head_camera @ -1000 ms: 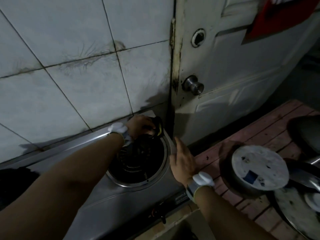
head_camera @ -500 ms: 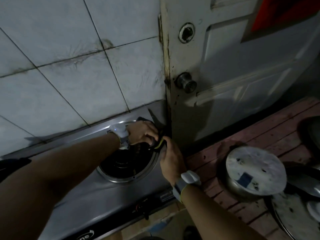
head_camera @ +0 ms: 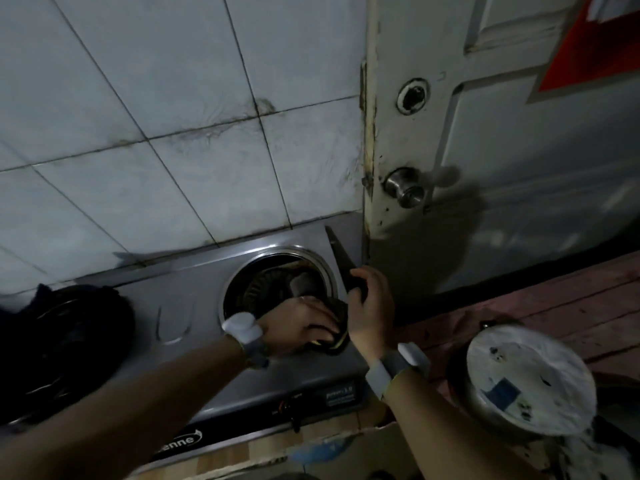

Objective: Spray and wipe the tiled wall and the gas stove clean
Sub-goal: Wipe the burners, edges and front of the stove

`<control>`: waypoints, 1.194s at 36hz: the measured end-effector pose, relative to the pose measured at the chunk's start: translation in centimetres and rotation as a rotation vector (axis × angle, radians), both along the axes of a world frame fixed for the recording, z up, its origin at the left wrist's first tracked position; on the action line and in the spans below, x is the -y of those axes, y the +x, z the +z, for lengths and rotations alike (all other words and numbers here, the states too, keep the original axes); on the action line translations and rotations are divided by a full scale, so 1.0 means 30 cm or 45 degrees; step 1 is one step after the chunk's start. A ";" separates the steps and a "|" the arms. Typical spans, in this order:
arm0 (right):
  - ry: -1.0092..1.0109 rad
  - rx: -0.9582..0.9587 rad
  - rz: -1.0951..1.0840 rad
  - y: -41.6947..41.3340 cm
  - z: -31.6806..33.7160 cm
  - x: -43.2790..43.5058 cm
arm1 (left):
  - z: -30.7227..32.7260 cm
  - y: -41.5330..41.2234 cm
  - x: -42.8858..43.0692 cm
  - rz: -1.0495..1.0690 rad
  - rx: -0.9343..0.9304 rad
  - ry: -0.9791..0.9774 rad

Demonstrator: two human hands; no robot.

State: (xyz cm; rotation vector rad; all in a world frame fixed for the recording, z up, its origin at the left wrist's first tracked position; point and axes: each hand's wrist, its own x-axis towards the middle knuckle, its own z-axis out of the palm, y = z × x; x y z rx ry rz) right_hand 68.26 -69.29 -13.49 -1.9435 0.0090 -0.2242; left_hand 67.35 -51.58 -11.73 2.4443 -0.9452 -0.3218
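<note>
The grey gas stove (head_camera: 194, 292) stands against the white tiled wall (head_camera: 207, 174), whose joints carry dark grime streaks (head_camera: 211, 133). My left hand (head_camera: 298, 327) holds a dark scouring pad with a yellow edge (head_camera: 337, 342) against the front right rim of the right burner well (head_camera: 277, 282). My right hand (head_camera: 370, 306) is just right of it. Its fingers curl over the dark right edge of the stove (head_camera: 341, 268). No spray bottle is in view.
A dark pan support covers the left burner (head_camera: 69, 341). A white door (head_camera: 519, 202) with a metal knob (head_camera: 405, 188) stands close to the stove's right side. On the reddish wooden surface (head_camera: 554, 299) at the right sits a metal pot with a white lid (head_camera: 526, 375).
My left hand has drawn the pad from the burner's back right rim to its front right rim. My right hand has come up from the stove's front and taken the right edge.
</note>
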 end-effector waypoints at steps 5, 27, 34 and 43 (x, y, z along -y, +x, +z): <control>0.019 0.083 0.026 -0.031 0.033 0.003 | 0.027 -0.075 0.029 0.141 0.096 -0.228; -1.162 0.276 0.649 -0.113 -0.002 0.013 | -0.151 -0.348 -0.296 1.768 0.460 -0.030; -0.952 0.424 0.828 -0.187 -0.092 -0.001 | -0.175 -0.333 -0.278 1.907 0.429 -0.027; -0.926 0.766 0.852 -0.093 -0.144 0.100 | -0.166 -0.335 -0.263 1.909 0.452 -0.025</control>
